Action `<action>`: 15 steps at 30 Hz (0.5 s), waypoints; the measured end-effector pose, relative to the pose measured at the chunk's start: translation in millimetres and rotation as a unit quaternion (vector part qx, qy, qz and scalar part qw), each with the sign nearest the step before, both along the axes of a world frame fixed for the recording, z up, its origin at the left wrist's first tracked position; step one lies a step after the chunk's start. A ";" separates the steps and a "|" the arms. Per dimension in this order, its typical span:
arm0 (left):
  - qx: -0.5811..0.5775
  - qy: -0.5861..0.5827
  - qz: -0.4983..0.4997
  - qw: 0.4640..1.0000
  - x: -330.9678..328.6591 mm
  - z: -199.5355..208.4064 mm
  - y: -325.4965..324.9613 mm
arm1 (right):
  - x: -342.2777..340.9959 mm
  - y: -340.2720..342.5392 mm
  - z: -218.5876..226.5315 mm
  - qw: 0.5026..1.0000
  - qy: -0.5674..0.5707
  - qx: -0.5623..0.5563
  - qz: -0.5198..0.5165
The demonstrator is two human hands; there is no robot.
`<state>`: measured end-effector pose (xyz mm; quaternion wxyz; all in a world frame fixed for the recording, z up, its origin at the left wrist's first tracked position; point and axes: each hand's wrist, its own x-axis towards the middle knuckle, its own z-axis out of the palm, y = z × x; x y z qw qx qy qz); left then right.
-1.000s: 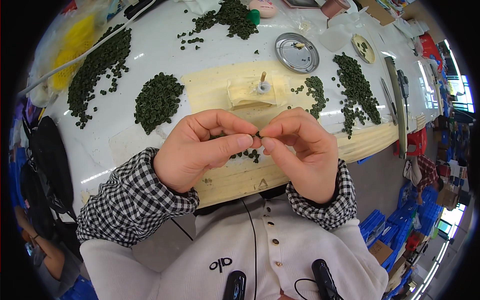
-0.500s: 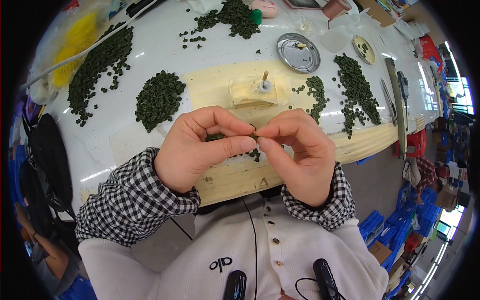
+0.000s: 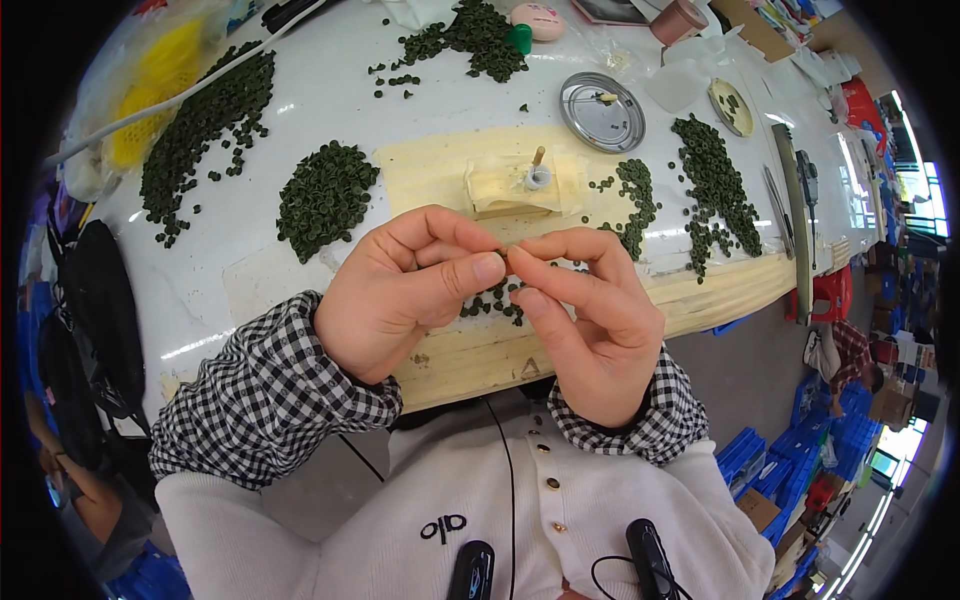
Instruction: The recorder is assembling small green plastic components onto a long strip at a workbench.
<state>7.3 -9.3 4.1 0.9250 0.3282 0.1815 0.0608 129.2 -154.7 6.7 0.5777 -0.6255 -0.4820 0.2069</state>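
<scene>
Lying in the cream dish [image 3: 742, 123], dark green pieces [image 3: 734, 101]

One left hand [image 3: 400, 285], one right hand [image 3: 600, 335]; two checked sleeves [image 3: 265, 390]. Five main green piles [image 3: 325, 200], pieces too many to count; one loose scatter [image 3: 490, 303]; one green piece [image 3: 503, 252] between hands, mostly hidden. One metal dish [image 3: 598, 126], one cream dish [image 3: 744, 121], one stick [image 3: 538, 157], one spool [image 3: 678, 21], one screwdriver [image 3: 807, 180].

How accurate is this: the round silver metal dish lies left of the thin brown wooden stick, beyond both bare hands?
Only the side is wrong: the head view shows the silver dish right of the brown stick, beyond the left hand and right hand.
</scene>
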 end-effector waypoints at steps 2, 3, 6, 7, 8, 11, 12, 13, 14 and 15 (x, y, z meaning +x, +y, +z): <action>0.021 0.009 0.000 1.000 -0.1 0.1 -0.5 | 0.6 -2.2 0.4 0.997 0.073 -0.009 0.017; 0.037 0.015 0.000 0.999 -0.4 0.0 -0.7 | 0.9 -3.1 0.6 0.994 0.110 -0.013 0.025; 0.085 0.028 0.012 0.996 -0.4 1.7 -3.0 | 2.7 -3.6 6.0 0.979 0.197 -0.029 0.050; 0.100 0.032 0.018 0.994 -0.1 2.6 -3.4 | 3.1 -3.4 7.0 0.980 0.191 -0.030 0.046; 0.078 0.033 0.000 0.996 0.0 3.7 -2.5 | 3.4 -3.0 7.9 0.981 0.185 -0.030 0.042; 0.023 0.029 -0.051 0.998 0.1 4.9 -0.7 | 6.9 -2.6 5.3 0.979 0.196 -0.007 0.051; 0.011 0.023 -0.067 0.997 0.1 3.3 -1.5 | 8.1 -2.2 4.1 0.977 0.204 0.004 0.058; -0.001 0.017 -0.082 0.996 0.1 2.6 -2.0 | 8.3 -1.4 4.0 0.982 0.179 0.010 0.058; 0.009 0.023 -0.085 0.996 0.0 2.4 -2.3 | 8.1 -0.6 3.4 0.986 0.156 0.015 0.058; 0.019 0.029 -0.088 0.996 -0.1 2.3 -2.5 | 8.1 0.1 3.1 0.989 0.132 0.020 0.058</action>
